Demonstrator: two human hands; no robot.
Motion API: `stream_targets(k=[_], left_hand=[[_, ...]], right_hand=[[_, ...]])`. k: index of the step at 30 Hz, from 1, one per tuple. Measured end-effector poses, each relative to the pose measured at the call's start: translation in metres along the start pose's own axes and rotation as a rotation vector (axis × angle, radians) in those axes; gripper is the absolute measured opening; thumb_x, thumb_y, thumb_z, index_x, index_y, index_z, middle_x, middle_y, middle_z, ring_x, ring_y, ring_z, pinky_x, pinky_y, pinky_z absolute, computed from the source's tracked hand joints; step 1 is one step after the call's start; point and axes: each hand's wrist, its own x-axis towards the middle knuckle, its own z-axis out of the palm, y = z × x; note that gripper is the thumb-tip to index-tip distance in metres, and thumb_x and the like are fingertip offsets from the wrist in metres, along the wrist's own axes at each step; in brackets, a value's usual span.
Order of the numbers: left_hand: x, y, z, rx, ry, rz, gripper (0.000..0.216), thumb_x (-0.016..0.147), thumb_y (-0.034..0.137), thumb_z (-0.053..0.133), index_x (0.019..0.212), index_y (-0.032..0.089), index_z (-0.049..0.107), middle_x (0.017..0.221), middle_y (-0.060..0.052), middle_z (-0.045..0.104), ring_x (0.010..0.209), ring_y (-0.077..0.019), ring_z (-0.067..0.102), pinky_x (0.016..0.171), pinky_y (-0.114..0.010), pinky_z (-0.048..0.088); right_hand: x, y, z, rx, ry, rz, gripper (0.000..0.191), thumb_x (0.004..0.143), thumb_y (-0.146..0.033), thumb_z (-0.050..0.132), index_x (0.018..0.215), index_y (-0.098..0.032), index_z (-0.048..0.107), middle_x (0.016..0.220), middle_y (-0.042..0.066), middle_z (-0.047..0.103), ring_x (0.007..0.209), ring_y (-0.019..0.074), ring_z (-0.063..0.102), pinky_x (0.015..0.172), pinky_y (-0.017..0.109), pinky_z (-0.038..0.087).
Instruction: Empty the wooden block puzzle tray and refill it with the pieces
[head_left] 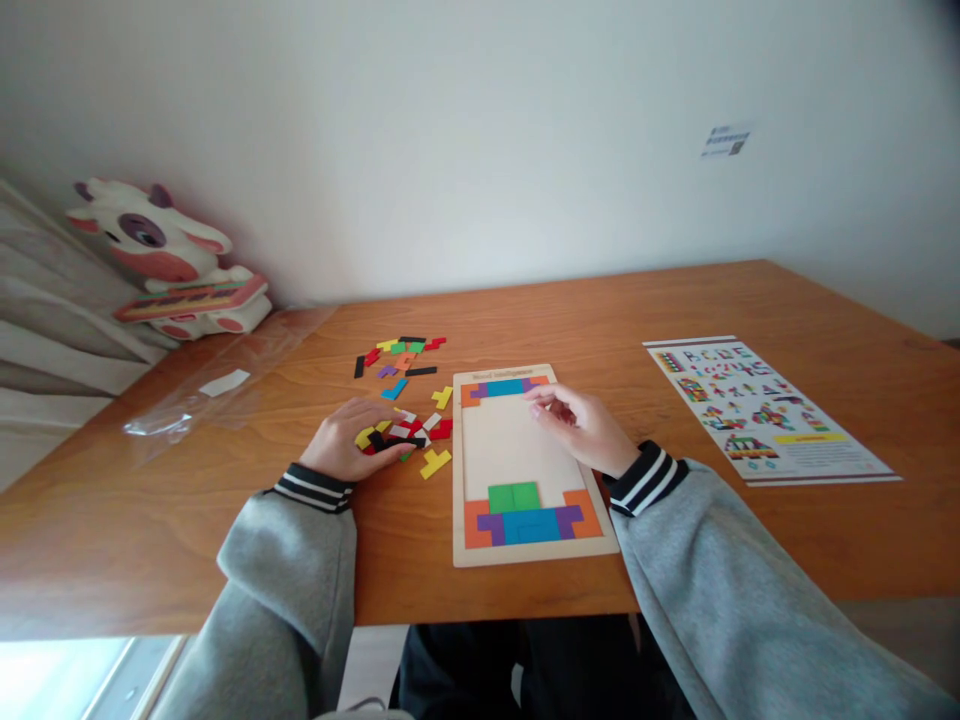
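Note:
My left hand (351,438) rests at the left of the board over a pile of flat puzzle pieces (431,424) in red, black, white and yellow. Its thumb is stretched out, apart from the fingers, and some pieces lie hidden beneath it. My right hand (581,425) hovers over the upper right part of a wooden puzzle board (459,460). Its fingers are loosely bent, and no piece shows between them. Orange, purple and blue pieces (504,388) line the board's top edge. Green pieces (514,497) sit above a blue, purple and orange group (531,526) at the bottom.
Farther back lie more loose pieces (405,360), with a blue piece (394,390) nearer. A printed pattern sheet (765,410) lies at the right. At the left are a clear plastic bag (180,410) and a cow-shaped toy keyboard (187,270) near the wall and curtain.

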Motion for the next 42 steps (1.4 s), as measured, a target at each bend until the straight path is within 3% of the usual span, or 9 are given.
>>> stream_targets(k=[5, 7, 19, 24, 34, 39, 42], left_hand=[[-0.003, 0.001, 0.000, -0.061, 0.027, -0.010, 0.028, 0.075, 0.048, 0.079, 0.076, 0.021, 0.073, 0.072, -0.003, 0.073, 0.067, -0.0163, 0.067, 0.067, -0.029, 0.057], [-0.005, 0.002, 0.003, -0.148, 0.003, 0.010, 0.027, 0.075, 0.048, 0.079, 0.077, 0.021, 0.075, 0.071, -0.003, 0.073, 0.065, -0.0153, 0.067, 0.063, -0.027, 0.057], [-0.009, -0.006, 0.005, -0.126, -0.055, -0.046, 0.037, 0.073, 0.051, 0.079, 0.097, 0.022, 0.079, 0.091, -0.007, 0.077, 0.081, -0.0191, 0.072, 0.078, -0.030, 0.061], [-0.009, -0.008, 0.006, -0.184, -0.109, -0.120, 0.039, 0.076, 0.049, 0.078, 0.105, 0.023, 0.075, 0.087, -0.003, 0.077, 0.080, -0.0166, 0.071, 0.079, -0.028, 0.060], [-0.003, 0.005, 0.010, -0.406, -0.273, -0.202, 0.039, 0.080, 0.047, 0.075, 0.104, 0.017, 0.072, 0.080, -0.004, 0.074, 0.070, -0.0144, 0.069, 0.069, -0.025, 0.058], [-0.003, 0.000, 0.009, -0.278, -0.214, -0.186, 0.042, 0.071, 0.053, 0.080, 0.098, 0.021, 0.075, 0.097, -0.006, 0.076, 0.088, -0.0206, 0.069, 0.083, -0.032, 0.057], [-0.005, -0.005, 0.009, -0.249, -0.217, -0.200, 0.042, 0.071, 0.054, 0.080, 0.099, 0.023, 0.076, 0.097, -0.005, 0.076, 0.086, -0.0198, 0.069, 0.080, -0.030, 0.057]], right_hand=[[0.000, 0.001, 0.001, -0.030, 0.018, -0.010, 0.030, 0.090, -0.045, 0.056, 0.103, -0.020, 0.067, 0.081, 0.003, 0.067, 0.061, 0.0134, 0.052, 0.056, 0.027, 0.040], [0.000, 0.001, 0.001, -0.028, 0.015, -0.005, 0.031, 0.090, -0.046, 0.056, 0.102, -0.020, 0.067, 0.076, 0.002, 0.064, 0.060, 0.0136, 0.051, 0.055, 0.027, 0.040], [0.001, 0.001, 0.002, 0.000, 0.020, 0.018, 0.030, 0.090, -0.046, 0.056, 0.099, -0.019, 0.067, 0.069, 0.000, 0.059, 0.060, 0.0141, 0.049, 0.056, 0.028, 0.038], [0.001, -0.002, 0.001, 0.015, 0.015, 0.020, 0.031, 0.090, -0.047, 0.057, 0.099, -0.020, 0.067, 0.076, 0.002, 0.064, 0.061, 0.0137, 0.051, 0.055, 0.028, 0.038], [0.002, -0.001, 0.001, 0.015, 0.017, -0.007, 0.030, 0.089, -0.043, 0.056, 0.101, -0.018, 0.067, 0.079, 0.002, 0.064, 0.059, 0.0114, 0.050, 0.054, 0.026, 0.038], [0.001, -0.001, 0.002, 0.027, 0.018, -0.004, 0.027, 0.089, -0.040, 0.056, 0.101, -0.018, 0.068, 0.074, 0.000, 0.061, 0.059, 0.0116, 0.049, 0.054, 0.025, 0.037], [0.001, 0.000, 0.002, 0.031, 0.024, 0.006, 0.027, 0.089, -0.040, 0.057, 0.101, -0.017, 0.068, 0.072, 0.000, 0.060, 0.058, 0.0118, 0.048, 0.055, 0.026, 0.037]])
